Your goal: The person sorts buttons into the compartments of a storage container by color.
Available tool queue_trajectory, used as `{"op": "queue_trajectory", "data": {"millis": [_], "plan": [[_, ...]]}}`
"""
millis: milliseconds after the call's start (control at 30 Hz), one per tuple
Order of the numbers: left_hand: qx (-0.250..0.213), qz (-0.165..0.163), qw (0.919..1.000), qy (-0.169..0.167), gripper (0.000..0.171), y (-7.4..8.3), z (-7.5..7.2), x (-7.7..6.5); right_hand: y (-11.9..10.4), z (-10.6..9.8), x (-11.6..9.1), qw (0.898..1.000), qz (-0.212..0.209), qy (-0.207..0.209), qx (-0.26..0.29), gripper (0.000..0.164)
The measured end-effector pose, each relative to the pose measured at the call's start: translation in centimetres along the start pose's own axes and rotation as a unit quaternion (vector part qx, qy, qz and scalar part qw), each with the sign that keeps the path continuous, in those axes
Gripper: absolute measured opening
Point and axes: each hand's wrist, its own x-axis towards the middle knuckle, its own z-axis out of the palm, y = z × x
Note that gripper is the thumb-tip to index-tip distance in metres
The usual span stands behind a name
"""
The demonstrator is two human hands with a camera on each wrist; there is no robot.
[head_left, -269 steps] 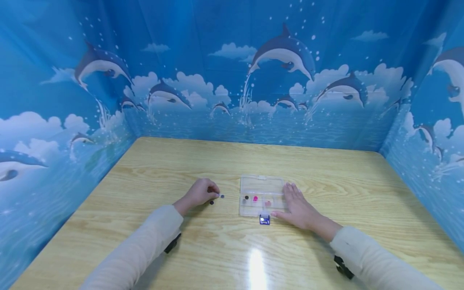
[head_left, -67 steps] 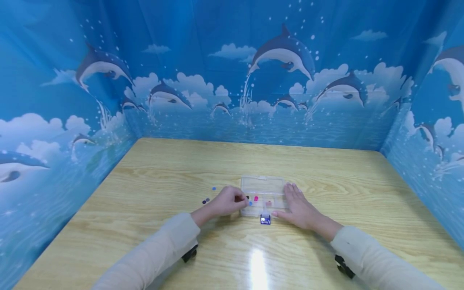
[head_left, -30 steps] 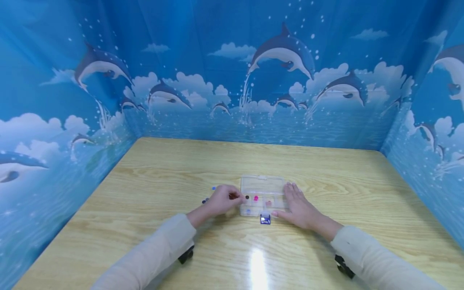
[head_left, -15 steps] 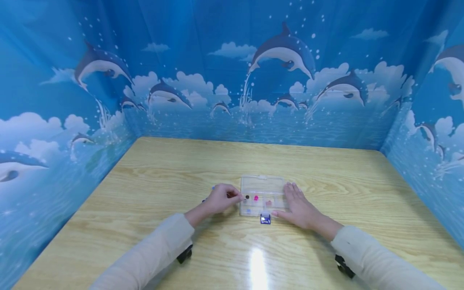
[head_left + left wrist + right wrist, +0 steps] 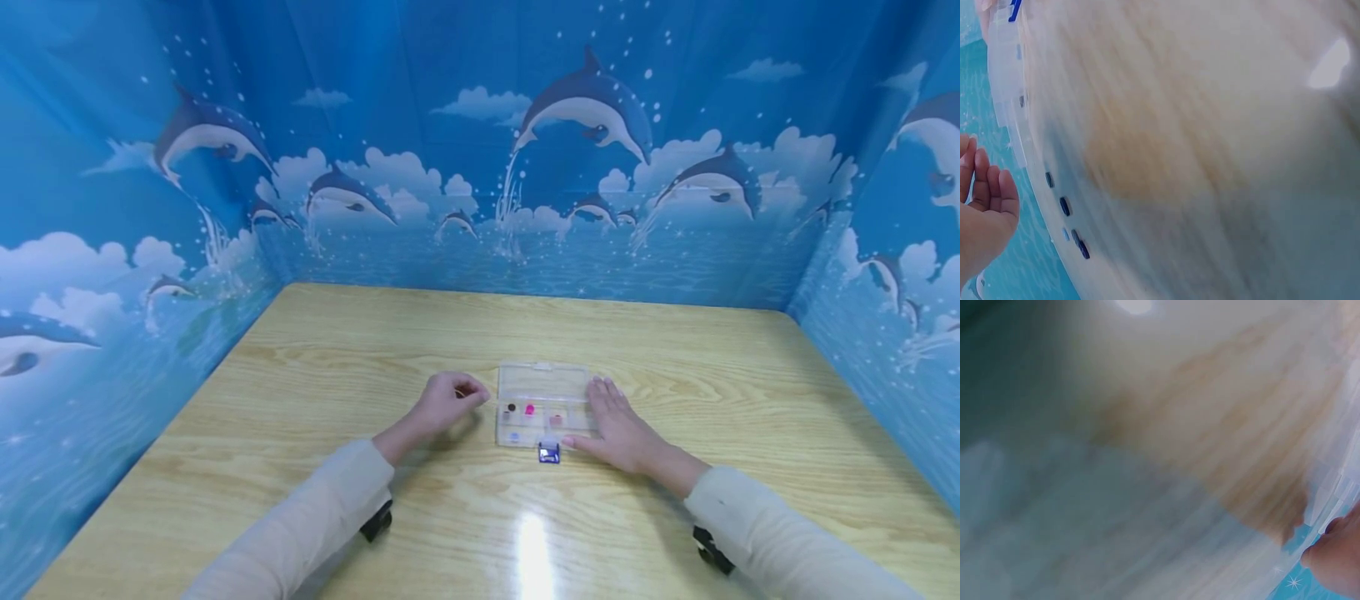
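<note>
A clear plastic compartment box (image 5: 543,383) lies open on the table. Inside it are a dark disc (image 5: 512,407), a bright pink piece (image 5: 529,410), a paler pink piece (image 5: 556,420) and a light blue piece (image 5: 514,437). My right hand (image 5: 618,429) rests along the box's right side with fingers stretched out. My left hand (image 5: 446,404) hovers left of the box, fingers loosely bent, thumb near the index finger, with nothing visible between them. In the left wrist view, several small button-like discs (image 5: 1065,206) lie beside that hand; the head view hides them behind it.
A blue-and-white tag (image 5: 549,452) sits at the box's front edge. The wooden table (image 5: 360,333) is enclosed by blue dolphin-print curtains (image 5: 420,208) at the back and sides. Light reflects off the tabletop near the front.
Earlier my left hand was among the discs, then at the box, where a light blue piece now lies in the front compartment. It has just drawn back left. My right hand stays put.
</note>
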Motion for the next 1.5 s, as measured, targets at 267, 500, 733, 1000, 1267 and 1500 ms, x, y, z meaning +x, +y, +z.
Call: {"op": "queue_trajectory", "data": {"millis": [267,500,733,1000,1267,1500], "plan": [[-0.001,-0.019,0.9992,0.035,0.012,-0.3,-1.1,0.4,0.0,0.0,0.0,1.0,-0.004,0.001,-0.005,0.098],[0.001,-0.03,0.9982,0.052,0.015,-0.6,-1.7,0.6,0.0,-0.1,0.0,1.0,-0.008,0.001,-0.004,0.098],[0.008,-0.024,0.9977,0.063,0.016,-0.7,-2.4,0.7,-0.1,-0.2,0.0,1.0,-0.013,0.0,-0.004,0.098],[0.018,-0.008,0.9972,0.072,0.015,-1.5,-2.8,0.7,0.0,-0.1,0.0,1.0,-0.015,0.002,-0.009,0.098],[0.046,-0.01,0.9964,0.071,0.014,-2.7,-3.2,0.8,0.1,0.0,0.0,1.0,-0.013,0.003,-0.009,0.098],[0.081,-0.004,0.9948,0.062,0.014,-3.6,-3.4,1.1,0.2,0.1,0.1,1.0,-0.014,0.007,-0.009,0.098]]}}
